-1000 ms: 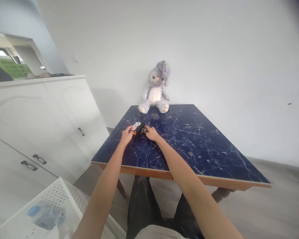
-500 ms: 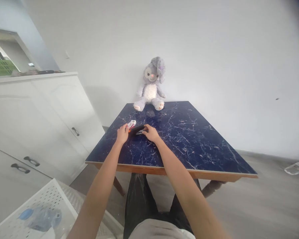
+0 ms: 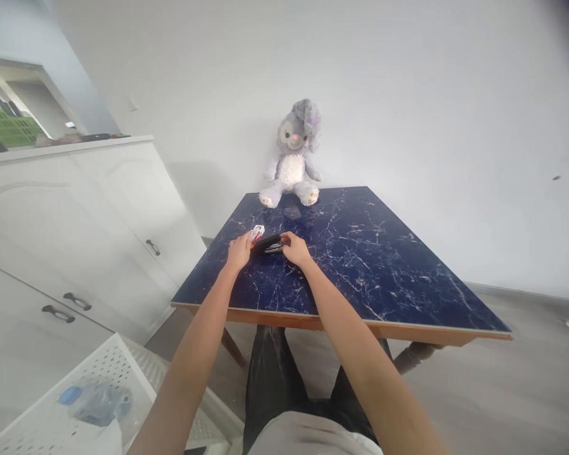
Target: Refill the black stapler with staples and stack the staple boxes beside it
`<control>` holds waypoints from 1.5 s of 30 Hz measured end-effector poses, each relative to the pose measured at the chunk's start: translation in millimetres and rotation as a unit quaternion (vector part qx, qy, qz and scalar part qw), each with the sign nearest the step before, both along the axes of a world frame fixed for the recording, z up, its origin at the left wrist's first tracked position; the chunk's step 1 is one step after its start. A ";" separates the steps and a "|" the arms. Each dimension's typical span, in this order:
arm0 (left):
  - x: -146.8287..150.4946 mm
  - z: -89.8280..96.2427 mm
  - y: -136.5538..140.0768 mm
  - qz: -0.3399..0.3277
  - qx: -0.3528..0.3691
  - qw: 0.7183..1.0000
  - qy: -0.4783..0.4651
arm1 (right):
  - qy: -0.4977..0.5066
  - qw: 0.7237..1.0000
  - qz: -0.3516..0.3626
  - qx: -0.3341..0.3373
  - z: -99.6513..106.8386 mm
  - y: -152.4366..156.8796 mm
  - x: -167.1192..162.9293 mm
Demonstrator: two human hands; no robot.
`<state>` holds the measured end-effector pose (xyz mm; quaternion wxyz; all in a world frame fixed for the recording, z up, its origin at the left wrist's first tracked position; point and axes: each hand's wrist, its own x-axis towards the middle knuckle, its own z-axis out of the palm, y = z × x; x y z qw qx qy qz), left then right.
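A small black case (image 3: 266, 242) lies near the left middle of the dark blue marbled table (image 3: 360, 265). Thin whitish and silvery things show along its near side; I cannot make out what they are. My left hand (image 3: 239, 250) is closed at the case's left end, with a bit of orange beside its fingertips. At the other end, my right hand (image 3: 294, 248) grips the case with thumb and fingers. A small white and red packet (image 3: 256, 232) sits just beyond my left fingers, partly hidden by them.
A grey plush rabbit (image 3: 293, 169) sits at the table's back edge against the wall. White cabinets (image 3: 104, 221) stand to the left. Low at the left, a white perforated basket (image 3: 118, 354) holds a clear plastic bottle with a blue cap (image 3: 99, 403).
The whole view has shifted slightly, so the table and plush rabbit appear a little further right. Both hands stay at the ends of the black case.
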<state>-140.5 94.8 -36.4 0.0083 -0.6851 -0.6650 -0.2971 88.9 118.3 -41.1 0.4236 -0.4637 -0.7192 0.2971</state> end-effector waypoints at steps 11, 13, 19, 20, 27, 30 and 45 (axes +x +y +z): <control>12.2 3.5 -10.0 0.091 -0.050 0.994 -0.037 | -0.042 0.991 0.127 0.031 0.4 15.5 20.5; 13.0 2.3 -9.5 0.094 -0.066 0.993 -0.038 | -0.039 0.989 0.138 0.035 0.3 17.5 21.1; 10.4 -1.5 -7.2 0.077 -0.041 0.994 -0.058 | -0.026 0.989 0.143 0.032 -1.7 23.1 29.0; 10.0 -2.0 -6.9 0.075 -0.038 0.995 -0.061 | -0.020 0.989 0.145 0.028 -2.7 24.3 32.8; 6.8 -4.9 -2.5 0.073 -0.024 0.996 -0.053 | -0.060 0.989 0.105 0.083 -4.1 22.6 60.1; 3.2 -4.6 0.4 0.085 -0.019 0.993 -0.081 | -0.125 0.983 0.082 0.110 2.0 16.8 65.2; -5.7 2.8 -6.9 0.053 0.050 0.984 -0.164 | -0.241 0.942 0.124 0.200 0.4 -0.4 49.4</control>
